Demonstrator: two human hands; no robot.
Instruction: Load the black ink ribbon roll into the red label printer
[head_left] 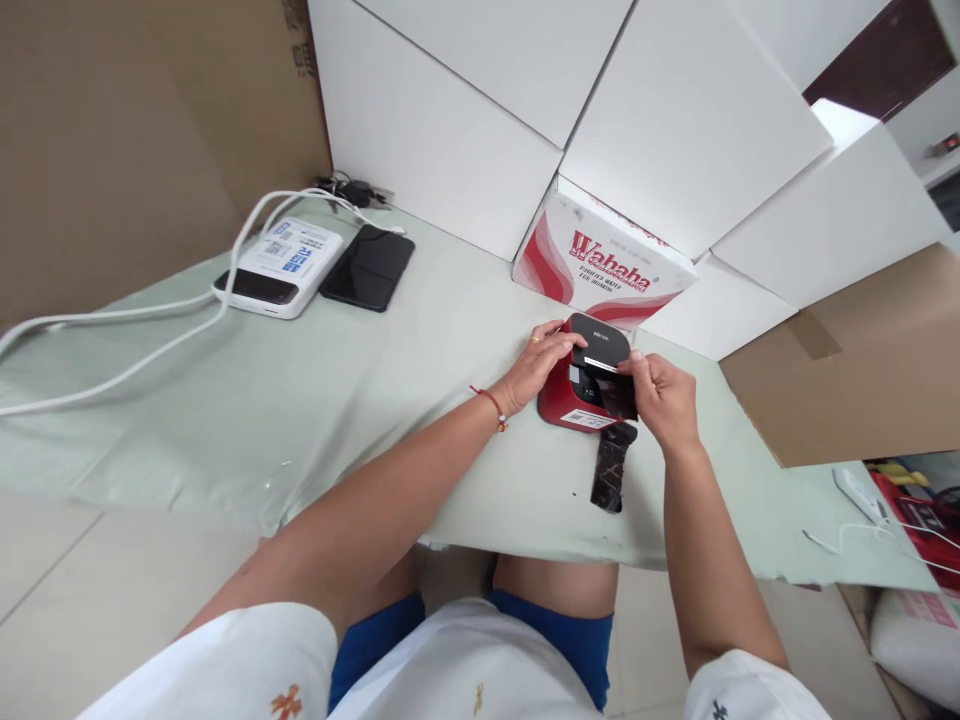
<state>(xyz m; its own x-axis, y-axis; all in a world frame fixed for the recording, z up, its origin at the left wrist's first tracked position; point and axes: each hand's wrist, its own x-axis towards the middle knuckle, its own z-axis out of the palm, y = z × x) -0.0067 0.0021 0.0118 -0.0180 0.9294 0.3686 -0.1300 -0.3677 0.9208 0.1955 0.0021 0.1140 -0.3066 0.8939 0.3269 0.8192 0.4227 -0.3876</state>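
Note:
A small boxy red device with a black lid (pixel 600 340) stands on the covered table, a white label on its front. My left hand (pixel 532 375) holds it at the left, with one finger stretched over the lid and the others behind the near corner. At the right edge, my right hand (pixel 664 395) is closed, thumb and finger pinched on a dark glossy film (pixel 616 398) that lies across the device's front opening. A crumpled dark strip (pixel 611 468) lies on the table just in front of the device. The right hand's curled fingers are partly hidden.
A Wahaha carton (pixel 604 260) stands just behind the device, against white boxes (pixel 697 110). At left are a black phone (pixel 369 267), a white power bank (pixel 289 262), keys (pixel 352 190) and a white cable (pixel 229 285). A brown cardboard box (pixel 855 350) stands at right.

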